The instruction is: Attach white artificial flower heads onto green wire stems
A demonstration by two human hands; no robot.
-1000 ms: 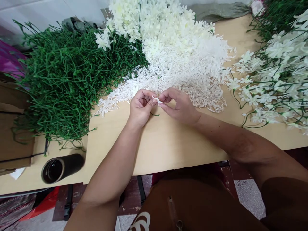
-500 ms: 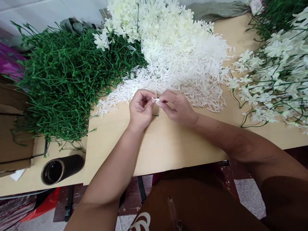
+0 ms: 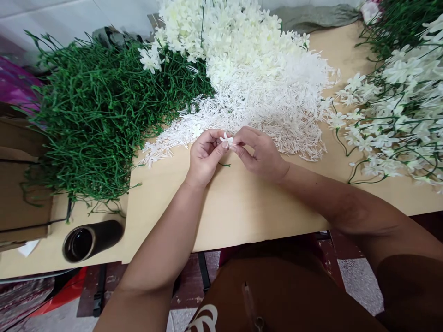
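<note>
A small white artificial flower [image 3: 226, 139] is pinched between my two hands above the near edge of the white pile. My left hand [image 3: 205, 154] is closed on it from the left, thumb against forefinger. From the right, the thumb and fingertips of my right hand [image 3: 258, 152] meet at the same flower. A short green stem end [image 3: 224, 165] shows just below my left hand; whether it joins the flower is hidden. Right behind my hands lies a heap of thin white stamen-like pieces [image 3: 270, 117], with a mound of white blossoms [image 3: 238, 34] beyond it.
A large heap of green stems [image 3: 93, 110] covers the left side of the table [image 3: 235, 207]. Finished-looking white flowers on green stems [image 3: 398, 110] lie at the right. A dark cylinder [image 3: 93, 240] rests at the front left, near a cardboard box [image 3: 22, 184].
The white flower's petals show more plainly between my fingertips now. Both hands stay nearly in place, and the whole view has shifted slightly.
</note>
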